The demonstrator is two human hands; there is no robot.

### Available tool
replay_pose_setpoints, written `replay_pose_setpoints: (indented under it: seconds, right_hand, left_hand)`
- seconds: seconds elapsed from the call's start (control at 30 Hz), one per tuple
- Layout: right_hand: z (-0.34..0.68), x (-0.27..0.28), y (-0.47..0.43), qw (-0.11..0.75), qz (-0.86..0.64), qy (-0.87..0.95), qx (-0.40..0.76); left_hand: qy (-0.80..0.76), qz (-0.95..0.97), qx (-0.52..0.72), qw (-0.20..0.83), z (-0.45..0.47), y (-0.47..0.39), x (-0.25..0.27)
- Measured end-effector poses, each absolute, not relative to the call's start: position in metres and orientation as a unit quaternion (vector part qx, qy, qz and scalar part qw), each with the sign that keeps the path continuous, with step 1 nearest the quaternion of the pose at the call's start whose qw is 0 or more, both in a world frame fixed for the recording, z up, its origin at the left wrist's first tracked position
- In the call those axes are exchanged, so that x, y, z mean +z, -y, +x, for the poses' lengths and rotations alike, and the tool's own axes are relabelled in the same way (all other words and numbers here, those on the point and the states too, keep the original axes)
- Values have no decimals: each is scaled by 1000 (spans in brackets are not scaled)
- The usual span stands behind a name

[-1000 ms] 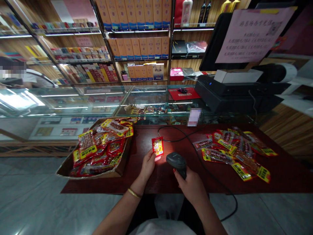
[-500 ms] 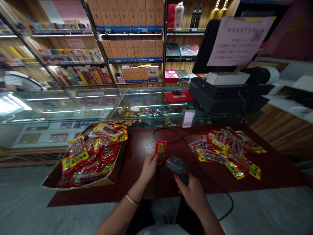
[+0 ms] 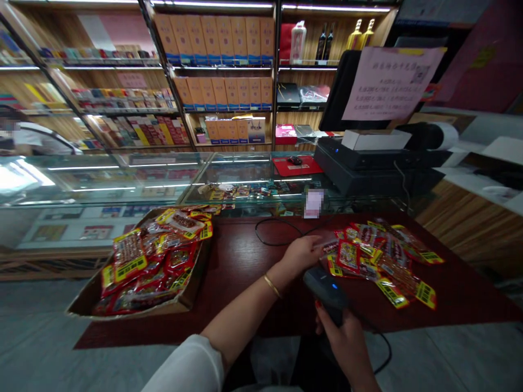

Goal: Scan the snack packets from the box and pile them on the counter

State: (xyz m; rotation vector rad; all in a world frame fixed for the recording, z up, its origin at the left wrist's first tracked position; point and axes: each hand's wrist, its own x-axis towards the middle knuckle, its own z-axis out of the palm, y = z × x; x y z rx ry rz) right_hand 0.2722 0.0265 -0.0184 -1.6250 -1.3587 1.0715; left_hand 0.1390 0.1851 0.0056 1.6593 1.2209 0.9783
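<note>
My left hand [image 3: 303, 253] reaches across to the near-left edge of a loose pile of snack packets [image 3: 394, 257]. Its fingertips are beside a clear-ended packet [image 3: 329, 246], and nothing shows held in them. A small red-edged snack packet [image 3: 348, 257] lies on the pile, just right of the fingers. My right hand [image 3: 341, 329] grips a dark barcode scanner [image 3: 326, 288] by its handle, with a blue light lit on top. At the left stands an open cardboard box [image 3: 192, 294] heaped with red and yellow snack packets [image 3: 163, 247].
The scanner's black cable [image 3: 261, 239] loops over the dark red tabletop [image 3: 241, 272]. Behind are a glass counter [image 3: 163, 182], a red mouse pad [image 3: 281, 166] and a monitor [image 3: 333, 103] with a paper sign. A person [image 3: 36, 136] is at the far left.
My left hand has moved right to the loose pile, and the small red packet it held now lies there. The scanner has shifted right and slightly down in my right hand; its blue light shows.
</note>
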Motion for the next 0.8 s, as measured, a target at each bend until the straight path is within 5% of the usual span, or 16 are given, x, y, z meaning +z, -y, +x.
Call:
replay_pose_setpoints:
  seconds: [0.23,0.4,0.57,0.8]
  right_hand:
    - [240,-52,-39,361,-567,482,562]
    - [231,-62,-40,348,-543,488,588]
    - [247,-81,-45,327,-547,501,586]
    - [255,-91,-55,286,-520,526,608]
  left_hand:
    - [-665,534,510,115,-64,-65,68]
    - [-851,431,286,-93,-174,0,75]
    - [-917,356,107,-145,-223,10,72]
    - [-949,315,7,24,-266,-32,85]
